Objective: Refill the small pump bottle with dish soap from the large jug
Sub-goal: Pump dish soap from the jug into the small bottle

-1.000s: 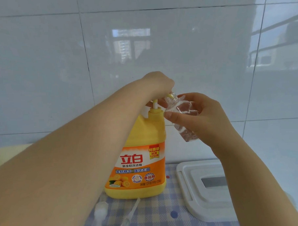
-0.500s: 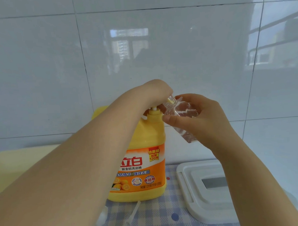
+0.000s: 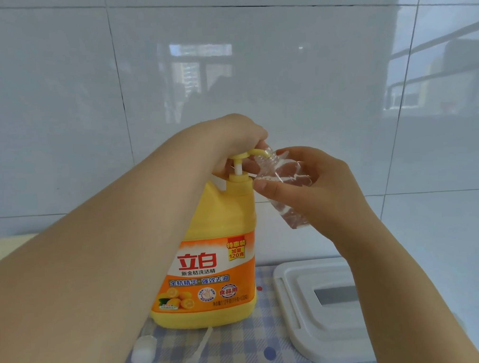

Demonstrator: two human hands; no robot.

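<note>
A large yellow dish soap jug (image 3: pixel 216 253) with an orange label stands on the checked cloth. My left hand (image 3: pixel 236 140) curls over its yellow pump head (image 3: pixel 248 155), which stands raised on its white stem. My right hand (image 3: pixel 312 186) grips a small clear bottle (image 3: pixel 285 187), tilted so its open neck meets the pump's spout. The small bottle's own pump (image 3: pixel 142 350) with its tube (image 3: pixel 197 350) lies on the cloth in front of the jug.
A white plastic lid or box (image 3: pixel 301 310) with a grey window lies at the right on the blue checked cloth (image 3: pixel 248 345). White tiled wall (image 3: pixel 255 71) stands close behind. A pale yellow surface (image 3: pixel 5 243) shows at the far left.
The jug's pump head has risen from pressed down to raised, and my left hand rose with it. The small bottle stays at the spout in my right hand.
</note>
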